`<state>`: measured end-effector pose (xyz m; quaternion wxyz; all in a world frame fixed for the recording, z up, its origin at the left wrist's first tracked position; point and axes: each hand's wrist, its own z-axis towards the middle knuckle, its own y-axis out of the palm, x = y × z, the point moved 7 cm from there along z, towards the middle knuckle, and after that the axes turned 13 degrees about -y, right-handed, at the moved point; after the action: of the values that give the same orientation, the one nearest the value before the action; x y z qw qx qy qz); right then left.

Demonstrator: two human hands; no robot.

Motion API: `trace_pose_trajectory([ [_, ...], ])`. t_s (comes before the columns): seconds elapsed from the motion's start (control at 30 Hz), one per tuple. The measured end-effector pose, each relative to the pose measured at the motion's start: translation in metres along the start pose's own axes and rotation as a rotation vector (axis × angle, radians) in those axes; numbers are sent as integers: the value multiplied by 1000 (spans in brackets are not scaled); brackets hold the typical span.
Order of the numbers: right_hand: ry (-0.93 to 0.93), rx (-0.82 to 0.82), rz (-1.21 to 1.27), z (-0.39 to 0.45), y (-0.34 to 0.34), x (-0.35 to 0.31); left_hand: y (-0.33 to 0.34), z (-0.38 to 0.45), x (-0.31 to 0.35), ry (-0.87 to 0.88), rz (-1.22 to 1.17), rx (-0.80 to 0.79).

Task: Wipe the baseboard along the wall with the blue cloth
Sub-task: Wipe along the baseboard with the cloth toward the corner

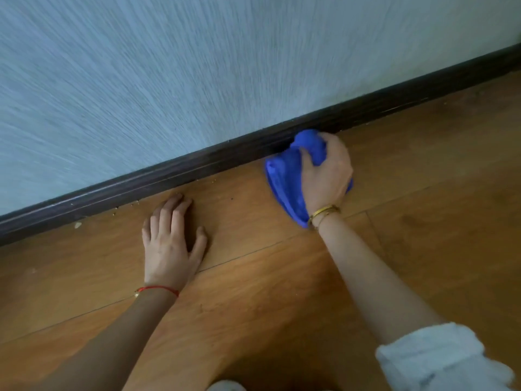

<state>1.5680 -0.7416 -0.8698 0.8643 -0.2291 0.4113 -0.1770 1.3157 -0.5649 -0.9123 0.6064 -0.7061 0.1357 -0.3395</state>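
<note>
Right hand (327, 176) fingers bunched around cloth (284, 179), pressed against baseboard (169, 176) running left-right; left hand (169, 238) flat on floor (282, 277).

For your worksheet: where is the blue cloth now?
The blue cloth is right of centre, gripped by the right hand against the dark baseboard.
</note>
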Motion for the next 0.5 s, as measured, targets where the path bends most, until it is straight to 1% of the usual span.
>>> trace_pose_trajectory([
  [0.03, 103, 90, -11, 12, -15, 19, -1, 0, 2, -3, -1, 2],
  [0.07, 168, 141, -31, 22, -26, 33, -1, 1, 7, -2, -6, 5],
  [0.13, 188, 109, -55, 32, -27, 39, 0, 3, 22, 27, -34, 23],
  [0.2, 99, -17, -35, 22, -11, 20, 6, 4, 48, 88, -70, 37],
  [0.27, -85, -167, -25, 3, 8, -10, 16, 5, 79, 158, -98, 33],
  [0.33, -232, -269, -18, -6, 18, -26, 27, 5, 107, 208, -111, 14],
  [0.37, -258, -290, -20, -3, 17, -23, 31, 6, 118, 217, -110, 3],
  [0.43, -247, -281, -50, 8, 4, -7, 38, 8, 131, 237, -91, -11],
  [0.5, -174, -200, -90, 18, -19, 17, 41, 10, 136, 268, -63, -7],
])
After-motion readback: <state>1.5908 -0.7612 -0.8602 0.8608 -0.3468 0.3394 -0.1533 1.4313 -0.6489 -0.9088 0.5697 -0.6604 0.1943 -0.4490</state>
